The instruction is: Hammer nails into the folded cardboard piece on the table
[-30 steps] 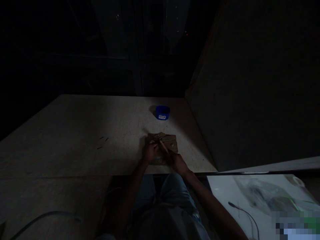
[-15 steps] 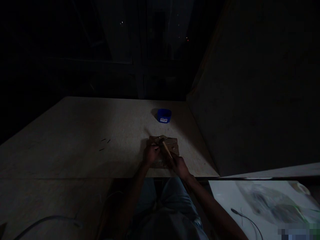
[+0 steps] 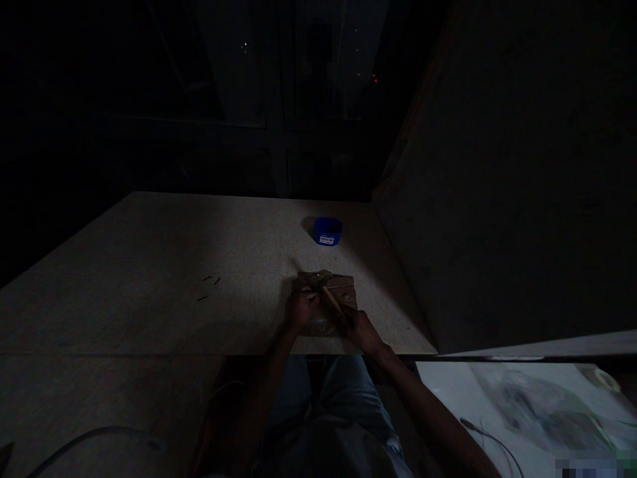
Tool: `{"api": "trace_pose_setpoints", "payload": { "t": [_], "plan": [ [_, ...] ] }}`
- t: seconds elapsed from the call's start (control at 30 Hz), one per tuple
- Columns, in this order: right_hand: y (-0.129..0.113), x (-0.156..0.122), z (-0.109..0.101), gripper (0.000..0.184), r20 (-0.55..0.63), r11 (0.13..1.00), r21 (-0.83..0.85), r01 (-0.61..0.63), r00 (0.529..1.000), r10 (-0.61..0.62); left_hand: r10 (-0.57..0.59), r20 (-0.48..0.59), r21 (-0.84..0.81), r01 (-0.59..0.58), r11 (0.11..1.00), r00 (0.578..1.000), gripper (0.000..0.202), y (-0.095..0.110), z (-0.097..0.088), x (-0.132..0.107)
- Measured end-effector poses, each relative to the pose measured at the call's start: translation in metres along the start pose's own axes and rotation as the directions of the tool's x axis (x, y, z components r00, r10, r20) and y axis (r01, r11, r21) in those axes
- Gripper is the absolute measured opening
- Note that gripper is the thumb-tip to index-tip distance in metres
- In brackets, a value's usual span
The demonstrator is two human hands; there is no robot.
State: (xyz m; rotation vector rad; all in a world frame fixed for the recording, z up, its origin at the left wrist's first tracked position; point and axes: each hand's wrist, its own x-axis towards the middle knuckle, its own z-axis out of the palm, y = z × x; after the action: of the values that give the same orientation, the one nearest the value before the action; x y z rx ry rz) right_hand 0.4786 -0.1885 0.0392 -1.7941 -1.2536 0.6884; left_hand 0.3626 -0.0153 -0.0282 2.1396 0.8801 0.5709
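The scene is very dim. The right hand is closed around the near end of a hammer. Its pale wooden handle runs far-left from the fist, and the head sits low over a brown block. The block lies flat on the tabletop, close to the near edge and directly in front of the person. The left hand rests against the block's left side with its fingers curled. It is too dark to tell whether they pinch something small or only steady the block.

The hammer is probably stiff and head-heavy, so it would balance best held low on the handle, where the fist is now. The block looks rigid and fairly light, so it could slide unless pressed down from the side or on top.

A blue tub stands beyond the block, well apart from it. A few dark bits lie to the left on the bare board. A tall panel stands upright along the right edge. At near right a pale sheet carries a thin cable.
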Motion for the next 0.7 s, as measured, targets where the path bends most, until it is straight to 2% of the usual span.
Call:
{"api": "trace_pose_setpoints", "payload": {
  "t": [0.07, 0.17, 0.27, 0.37, 0.53, 0.7],
  "plan": [
    [-0.001, -0.001, -0.001, 0.034, -0.009, 0.999, 0.032, 0.003, 1.0, -0.003, 0.017, 0.005, 0.011, -0.017, 1.0, 1.0, 0.017, -0.001, 0.0, 0.0],
    [-0.001, -0.007, 0.001, 0.037, -0.111, 0.99, 0.14, 0.001, 0.994, 0.015, 0.031, 0.002, 0.006, -0.031, 1.0, 1.0, 0.016, -0.002, 0.001, 0.0],
    [0.002, -0.015, 0.006, 0.039, -0.225, 0.961, 0.271, -0.052, 0.968, 0.115, 0.038, -0.001, -0.016, -0.038, 0.999, 0.999, 0.015, -0.002, 0.001, 0.0],
    [0.004, -0.016, 0.008, 0.038, -0.28, 0.919, 0.384, -0.089, 0.937, 0.208, 0.027, -0.013, -0.043, -0.028, 0.999, 1.0, 0.015, -0.002, 0.001, -0.001],
    [0.005, 0.002, 0.009, 0.039, -0.309, 0.823, 0.559, -0.101, 0.896, 0.32, -0.018, -0.03, -0.115, 0.014, 0.993, 0.999, 0.015, -0.003, 0.003, 0.001],
    [0.017, 0.025, 0.016, 0.041, -0.351, 0.814, 0.575, -0.078, 0.875, 0.332, -0.054, -0.033, -0.238, 0.045, 0.97, 0.998, 0.023, -0.003, 0.002, 0.003]
  ]
}}
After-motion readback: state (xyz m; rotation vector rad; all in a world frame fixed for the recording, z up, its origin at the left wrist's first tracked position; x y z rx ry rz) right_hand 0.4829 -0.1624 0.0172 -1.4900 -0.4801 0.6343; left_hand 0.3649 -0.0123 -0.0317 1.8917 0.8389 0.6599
